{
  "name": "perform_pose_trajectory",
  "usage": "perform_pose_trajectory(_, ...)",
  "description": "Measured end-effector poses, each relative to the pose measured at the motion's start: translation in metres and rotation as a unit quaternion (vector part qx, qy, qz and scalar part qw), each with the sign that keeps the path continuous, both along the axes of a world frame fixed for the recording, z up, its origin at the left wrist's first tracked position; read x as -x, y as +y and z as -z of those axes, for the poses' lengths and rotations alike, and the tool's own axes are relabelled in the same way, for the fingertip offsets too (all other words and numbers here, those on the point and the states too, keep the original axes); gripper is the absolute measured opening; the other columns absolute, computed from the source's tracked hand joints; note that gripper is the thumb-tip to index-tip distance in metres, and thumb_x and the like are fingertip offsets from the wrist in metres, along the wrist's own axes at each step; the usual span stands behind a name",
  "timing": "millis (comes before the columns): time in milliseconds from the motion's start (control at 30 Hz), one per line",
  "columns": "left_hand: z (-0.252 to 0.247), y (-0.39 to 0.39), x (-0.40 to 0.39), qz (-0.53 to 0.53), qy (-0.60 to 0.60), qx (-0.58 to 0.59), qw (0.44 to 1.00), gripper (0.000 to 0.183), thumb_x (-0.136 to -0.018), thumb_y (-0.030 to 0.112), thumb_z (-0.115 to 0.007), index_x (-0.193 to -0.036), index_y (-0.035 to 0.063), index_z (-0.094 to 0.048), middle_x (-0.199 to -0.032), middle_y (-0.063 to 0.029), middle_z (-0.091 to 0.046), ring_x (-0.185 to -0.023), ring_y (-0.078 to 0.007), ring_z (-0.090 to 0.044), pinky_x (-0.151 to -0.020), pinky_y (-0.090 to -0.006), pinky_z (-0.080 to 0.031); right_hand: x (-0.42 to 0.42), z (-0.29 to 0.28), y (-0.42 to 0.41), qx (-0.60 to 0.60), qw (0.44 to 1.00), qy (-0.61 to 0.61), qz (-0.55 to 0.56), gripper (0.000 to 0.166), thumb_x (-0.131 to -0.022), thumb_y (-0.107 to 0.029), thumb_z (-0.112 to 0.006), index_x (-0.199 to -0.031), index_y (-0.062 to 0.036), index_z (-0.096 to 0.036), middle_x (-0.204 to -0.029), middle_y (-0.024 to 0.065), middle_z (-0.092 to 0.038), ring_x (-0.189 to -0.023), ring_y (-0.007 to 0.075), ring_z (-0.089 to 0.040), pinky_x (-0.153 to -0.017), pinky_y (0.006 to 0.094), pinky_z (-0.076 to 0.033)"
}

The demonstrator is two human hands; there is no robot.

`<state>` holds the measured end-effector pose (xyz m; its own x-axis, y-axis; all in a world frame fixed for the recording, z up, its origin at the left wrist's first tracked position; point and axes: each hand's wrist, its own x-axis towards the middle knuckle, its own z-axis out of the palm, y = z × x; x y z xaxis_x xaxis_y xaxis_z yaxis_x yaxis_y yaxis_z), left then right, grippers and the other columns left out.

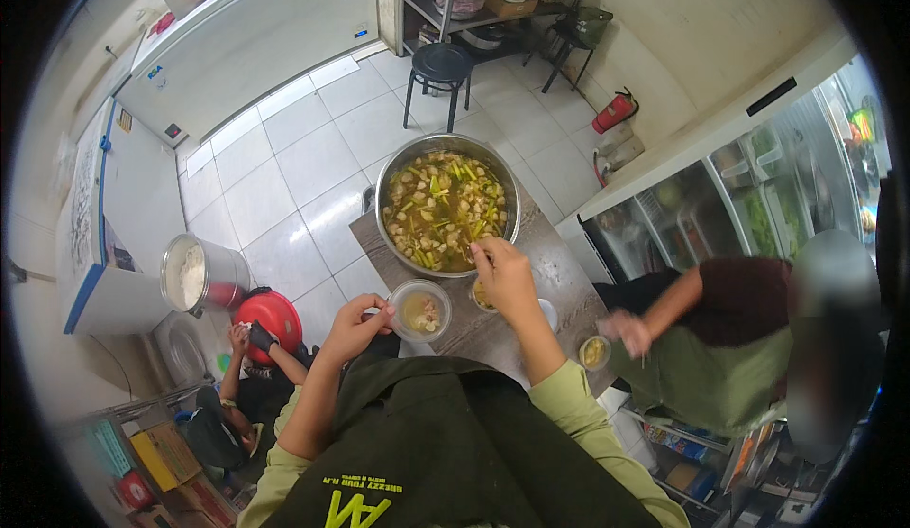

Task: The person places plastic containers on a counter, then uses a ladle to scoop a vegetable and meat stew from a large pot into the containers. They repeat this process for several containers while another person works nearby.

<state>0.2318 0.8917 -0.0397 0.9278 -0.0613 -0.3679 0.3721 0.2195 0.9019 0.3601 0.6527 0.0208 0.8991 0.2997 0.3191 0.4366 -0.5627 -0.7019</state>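
My left hand (361,327) grips the rim of a clear plastic tub (445,312) at its left side. Pale broth and a few pieces of food (429,315) lie in it. Just beyond stands a large metal pot (515,187), full of brown broth with meat chunks and green vegetable stalks (444,208). My right hand (505,275) is over the pot's near rim, thumb and fingers pinched together; whether something is between them is too small to tell. Partly behind that hand stands a second tub (482,295) with yellowish contents.
A co-worker's blurred hand (629,332) is near another filled tub (594,352) on the table (455,329). At left, another person's hands (252,337) are by a red basin (284,315). A white-filled metal pot (213,272), a stool (441,62) and a glass-door fridge (711,194) stand around.
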Motion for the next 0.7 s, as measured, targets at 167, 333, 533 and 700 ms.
perform_pose_trajectory(167, 0.005, 0.003, 0.003, -0.007, -0.010, 0.005, 1.000, 0.012, -0.091, 0.014, -0.063, -0.091, 0.0027, -0.058, -0.091, -0.0012, -0.058, -0.076, -0.0083, -0.061, -0.066, -0.0223, -0.053, -0.004, -0.001, 0.005, -0.088, 0.983, 0.152, 0.054, 0.020, -0.094, -0.015, -0.056, -0.085, 0.0025, -0.059, -0.070, 0.0141, -0.061, -0.051, 0.0186, -0.060, -0.048, 0.0315, -0.046)
perform_pose_trajectory(333, 0.005, 0.008, -0.002, -0.009, -0.013, 0.004, 1.000, 0.013, -0.091, 0.015, -0.063, -0.090, 0.0030, -0.058, -0.088, -0.0011, -0.059, -0.074, -0.0084, -0.061, -0.066, -0.0219, -0.052, -0.001, -0.007, 0.002, -0.212, 0.957, 0.152, 0.126, 0.024, -0.097, -0.018, -0.052, -0.085, 0.0026, -0.058, -0.064, 0.0066, -0.059, -0.047, 0.0110, -0.056, -0.043, 0.0262, -0.043)
perform_pose_trajectory(533, -0.008, 0.016, -0.017, -0.015, -0.019, -0.015, 1.000, 0.013, -0.091, 0.015, -0.063, -0.089, 0.0031, -0.058, -0.080, -0.0002, -0.059, -0.071, -0.0080, -0.061, -0.066, -0.0221, -0.052, -0.002, -0.011, -0.013, -0.271, 0.936, 0.114, 0.192, 0.029, -0.098, -0.021, -0.050, -0.083, 0.0028, -0.057, -0.060, 0.0057, -0.055, -0.043, 0.0104, -0.054, -0.040, 0.0237, -0.040)
perform_pose_trajectory(700, -0.018, 0.028, -0.029, -0.051, -0.007, -0.025, 0.998, 0.015, -0.092, 0.017, -0.062, -0.088, 0.0031, -0.057, -0.081, -0.0003, -0.058, -0.071, -0.0080, -0.061, -0.066, -0.0228, -0.053, -0.003, -0.034, -0.019, -0.287, 0.926, 0.098, 0.225, 0.030, -0.099, -0.022, -0.049, -0.083, 0.0018, -0.055, -0.057, 0.0045, -0.054, -0.044, 0.0099, -0.054, -0.038, 0.0226, -0.038)
